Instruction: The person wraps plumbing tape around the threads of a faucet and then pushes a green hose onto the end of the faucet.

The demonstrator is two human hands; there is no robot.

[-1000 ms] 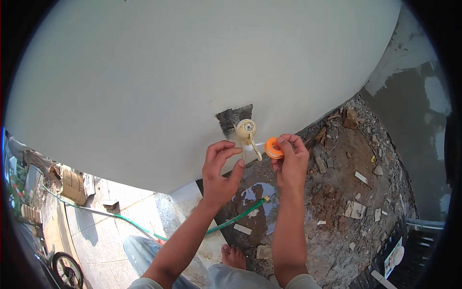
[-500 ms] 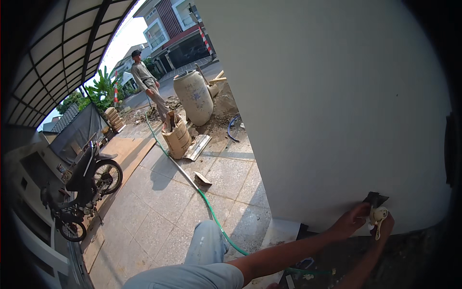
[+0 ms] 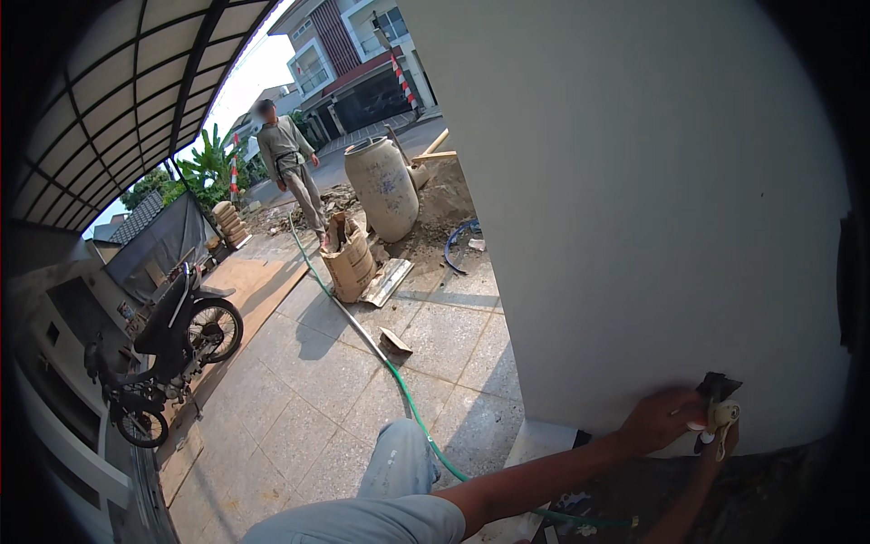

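Note:
At the lower right, a dark, ragged opening [image 3: 719, 385] shows in the base of a pale wall [image 3: 625, 208]. Just below it is a small cream-coloured rounded fitting [image 3: 724, 414] with a thin pale loop hanging from it; its exact kind is not clear. My right hand [image 3: 716, 449], partly hidden behind the fitting, is closed around it. From the left, my left hand [image 3: 663, 420] reaches in with bent fingers, closed beside the fitting and touching small white parts. What those fingers hold is too small to make out.
A green hose [image 3: 403, 385] crosses the tiled floor beside my knee. Farther off are a torn paper sack [image 3: 349, 272], a large barrel [image 3: 385, 190], and a standing person [image 3: 290, 159]. A motorcycle [image 3: 172, 335] stands at the left. Dark soil [image 3: 761, 494] lies under the wall.
The view has shifted, so the scene sits a little further right. Both hands stay at the fitting below the opening. The person in the distance has turned and moved an arm.

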